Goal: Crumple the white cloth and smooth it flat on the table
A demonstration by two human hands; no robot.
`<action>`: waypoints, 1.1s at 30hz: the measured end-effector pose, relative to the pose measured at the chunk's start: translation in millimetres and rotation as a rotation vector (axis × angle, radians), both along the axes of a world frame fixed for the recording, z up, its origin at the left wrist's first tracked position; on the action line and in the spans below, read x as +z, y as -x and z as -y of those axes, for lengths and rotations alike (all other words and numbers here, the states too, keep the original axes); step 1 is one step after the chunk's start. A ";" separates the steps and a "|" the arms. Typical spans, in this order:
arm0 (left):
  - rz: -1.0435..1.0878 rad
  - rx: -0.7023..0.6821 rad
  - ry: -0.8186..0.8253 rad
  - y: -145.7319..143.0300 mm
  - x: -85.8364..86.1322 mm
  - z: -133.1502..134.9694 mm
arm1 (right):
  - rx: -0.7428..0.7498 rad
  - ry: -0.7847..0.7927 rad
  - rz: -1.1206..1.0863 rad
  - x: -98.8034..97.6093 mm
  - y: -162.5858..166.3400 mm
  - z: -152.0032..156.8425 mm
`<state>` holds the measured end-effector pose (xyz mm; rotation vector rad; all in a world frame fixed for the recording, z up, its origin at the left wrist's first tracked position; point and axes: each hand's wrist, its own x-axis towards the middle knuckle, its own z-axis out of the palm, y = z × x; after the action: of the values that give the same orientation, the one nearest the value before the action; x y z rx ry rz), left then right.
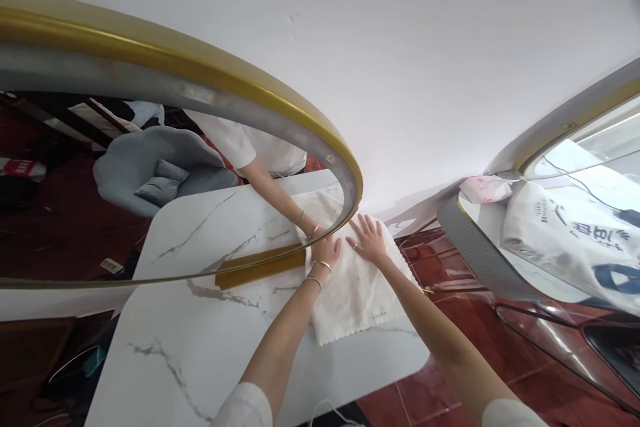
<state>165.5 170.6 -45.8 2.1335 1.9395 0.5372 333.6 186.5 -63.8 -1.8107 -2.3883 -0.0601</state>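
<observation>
Veined marble table [200, 353], scalloped white cloth [361, 300]

The left grip [326, 252] and right grip [367, 239] lie flat, fingers spread, side by side on a white scallop-edged cloth [357, 300] on the white marble-veined surface [200, 347], at a round gold-framed mirror [250, 88].

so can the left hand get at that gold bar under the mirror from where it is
Probably yes. The left hand lies open on the white cloth, close beside the near end of the gold bar, and nothing stands on the marble table between them.
</observation>
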 end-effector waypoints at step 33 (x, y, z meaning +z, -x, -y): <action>-0.119 -0.362 -0.106 12.4 -6.7 239.6 | -0.174 -0.028 -0.013 -4.3 -26.9 223.5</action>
<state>153.1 -69.0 -52.5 2.5578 1.5492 0.4601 360.5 -37.0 -68.1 -1.9953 -2.2039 -0.0992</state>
